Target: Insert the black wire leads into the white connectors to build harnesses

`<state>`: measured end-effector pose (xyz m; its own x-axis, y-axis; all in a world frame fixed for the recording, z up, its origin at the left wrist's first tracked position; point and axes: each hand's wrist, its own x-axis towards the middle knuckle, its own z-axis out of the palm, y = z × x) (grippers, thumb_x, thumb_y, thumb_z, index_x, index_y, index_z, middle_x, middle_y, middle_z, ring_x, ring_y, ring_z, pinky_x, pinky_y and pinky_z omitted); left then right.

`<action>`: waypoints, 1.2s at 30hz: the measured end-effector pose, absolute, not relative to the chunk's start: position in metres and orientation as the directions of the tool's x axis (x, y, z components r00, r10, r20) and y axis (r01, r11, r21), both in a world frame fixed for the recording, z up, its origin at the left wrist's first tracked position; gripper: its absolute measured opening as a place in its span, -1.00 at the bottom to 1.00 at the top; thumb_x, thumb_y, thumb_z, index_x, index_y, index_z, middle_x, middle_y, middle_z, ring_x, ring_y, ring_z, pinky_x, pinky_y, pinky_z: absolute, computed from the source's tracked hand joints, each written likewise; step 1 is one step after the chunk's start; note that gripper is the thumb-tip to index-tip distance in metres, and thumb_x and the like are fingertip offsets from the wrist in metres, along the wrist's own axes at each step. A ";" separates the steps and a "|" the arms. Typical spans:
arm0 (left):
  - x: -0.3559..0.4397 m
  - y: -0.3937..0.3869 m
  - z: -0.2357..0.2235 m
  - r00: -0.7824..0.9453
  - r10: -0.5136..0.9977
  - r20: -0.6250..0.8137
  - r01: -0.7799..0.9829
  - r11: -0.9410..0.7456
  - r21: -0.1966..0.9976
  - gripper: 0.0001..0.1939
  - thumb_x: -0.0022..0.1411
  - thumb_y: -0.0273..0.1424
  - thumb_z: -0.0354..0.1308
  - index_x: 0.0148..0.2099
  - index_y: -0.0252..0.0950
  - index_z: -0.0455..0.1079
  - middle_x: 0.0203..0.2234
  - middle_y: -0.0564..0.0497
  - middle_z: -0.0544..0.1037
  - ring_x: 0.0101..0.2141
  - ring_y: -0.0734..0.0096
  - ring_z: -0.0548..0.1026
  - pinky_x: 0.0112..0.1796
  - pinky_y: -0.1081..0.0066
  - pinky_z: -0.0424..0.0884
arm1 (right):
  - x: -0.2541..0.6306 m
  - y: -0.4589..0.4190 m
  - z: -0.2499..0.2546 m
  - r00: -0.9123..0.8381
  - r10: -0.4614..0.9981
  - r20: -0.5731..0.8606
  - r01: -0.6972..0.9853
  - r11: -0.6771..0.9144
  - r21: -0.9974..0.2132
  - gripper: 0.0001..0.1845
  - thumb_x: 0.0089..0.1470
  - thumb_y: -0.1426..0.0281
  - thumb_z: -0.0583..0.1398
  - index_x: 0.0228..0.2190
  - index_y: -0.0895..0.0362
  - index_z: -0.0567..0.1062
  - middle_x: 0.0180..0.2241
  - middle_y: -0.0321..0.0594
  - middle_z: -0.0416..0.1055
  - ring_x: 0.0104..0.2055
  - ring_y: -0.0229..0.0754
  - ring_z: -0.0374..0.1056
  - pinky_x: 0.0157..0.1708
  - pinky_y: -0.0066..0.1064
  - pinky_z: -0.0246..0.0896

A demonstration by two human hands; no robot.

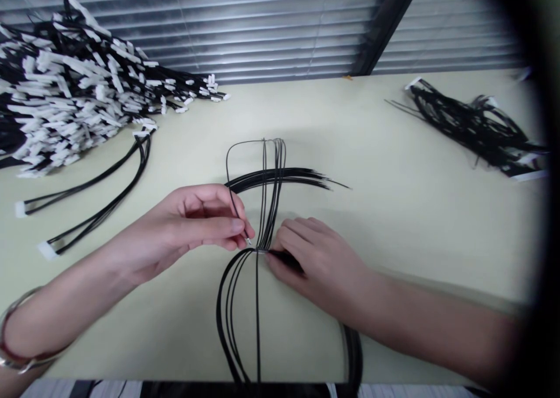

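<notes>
Because the left hand pinches the thin black wire near its metal tip, a slip could let its springy loop recoil; the right hand, curled around a black wire bundle mid-worktop, could tug strands askew, while smooth, slender curves contrast with blocky, matt white connectors

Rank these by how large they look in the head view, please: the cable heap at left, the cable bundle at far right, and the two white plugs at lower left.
1. Cable heap
2. Cable bundle
3. Upper plug and lower plug: too alike to rank.
</notes>
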<state>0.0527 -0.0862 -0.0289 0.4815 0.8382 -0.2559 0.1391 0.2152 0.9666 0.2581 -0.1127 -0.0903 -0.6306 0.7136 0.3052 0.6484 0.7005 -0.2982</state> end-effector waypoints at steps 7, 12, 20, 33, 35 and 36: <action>0.054 -0.093 -0.030 0.410 0.898 -0.161 0.175 0.096 0.980 -0.93 0.13 -0.49 0.20 -0.31 -0.24 0.49 -0.44 0.09 0.54 -0.43 0.62 0.49 -0.38 0.71 0.45 | 0.259 -0.113 -0.090 -0.628 0.711 0.317 0.643 0.703 -0.305 -0.87 0.09 0.40 0.10 -0.46 0.18 0.34 -0.46 -0.25 0.31 -0.38 -0.20 0.22 -0.33 -0.33 0.11; 0.058 -0.096 -0.034 0.324 0.946 0.015 0.227 -0.093 0.970 -0.73 0.09 -0.49 0.23 -0.13 -0.19 0.35 -0.48 0.11 0.55 -0.46 0.56 0.53 -0.40 0.67 0.49 | 0.257 -0.112 -0.090 -0.630 0.714 0.305 0.641 0.700 -0.314 -0.88 0.09 0.40 0.10 -0.45 0.18 0.34 -0.45 -0.25 0.31 -0.37 -0.20 0.22 -0.32 -0.33 0.11; 0.068 -0.112 -0.039 0.301 0.863 0.406 0.266 -0.485 0.833 -0.53 -0.01 -0.64 0.26 -0.07 -0.23 0.24 -0.37 0.06 0.56 -0.36 0.45 0.55 -0.27 0.52 0.51 | 0.258 -0.113 -0.091 -0.636 0.703 0.318 0.632 0.712 -0.307 -0.85 0.11 0.38 0.09 -0.45 0.19 0.34 -0.45 -0.24 0.32 -0.38 -0.21 0.23 -0.33 -0.33 0.11; 0.055 -0.090 -0.039 0.719 0.668 0.191 0.451 -0.657 0.604 -0.83 0.11 -0.60 0.15 -0.26 -0.25 0.42 -0.42 0.10 0.51 -0.34 0.54 0.44 -0.34 0.59 0.37 | 0.257 -0.112 -0.092 -0.629 0.686 0.367 0.628 0.726 -0.280 -0.84 0.12 0.39 0.08 -0.45 0.19 0.35 -0.47 -0.23 0.32 -0.40 -0.21 0.21 -0.35 -0.34 0.13; 0.053 -0.090 -0.040 0.716 0.674 0.182 0.457 -0.650 0.607 -0.82 0.11 -0.61 0.14 -0.25 -0.25 0.42 -0.42 0.09 0.50 -0.35 0.55 0.43 -0.35 0.59 0.36 | 0.257 -0.112 -0.092 -0.627 0.682 0.375 0.627 0.728 -0.276 -0.85 0.12 0.39 0.08 -0.46 0.19 0.34 -0.49 -0.25 0.30 -0.43 -0.23 0.19 -0.37 -0.35 0.11; 0.052 -0.090 -0.041 0.714 0.677 0.178 0.466 -0.649 0.601 -0.81 0.11 -0.62 0.14 -0.26 -0.25 0.42 -0.42 0.09 0.50 -0.35 0.55 0.43 -0.36 0.59 0.35 | 0.257 -0.112 -0.092 -0.628 0.681 0.378 0.627 0.729 -0.272 -0.85 0.11 0.39 0.09 -0.46 0.19 0.33 -0.49 -0.26 0.29 -0.43 -0.23 0.19 -0.37 -0.35 0.11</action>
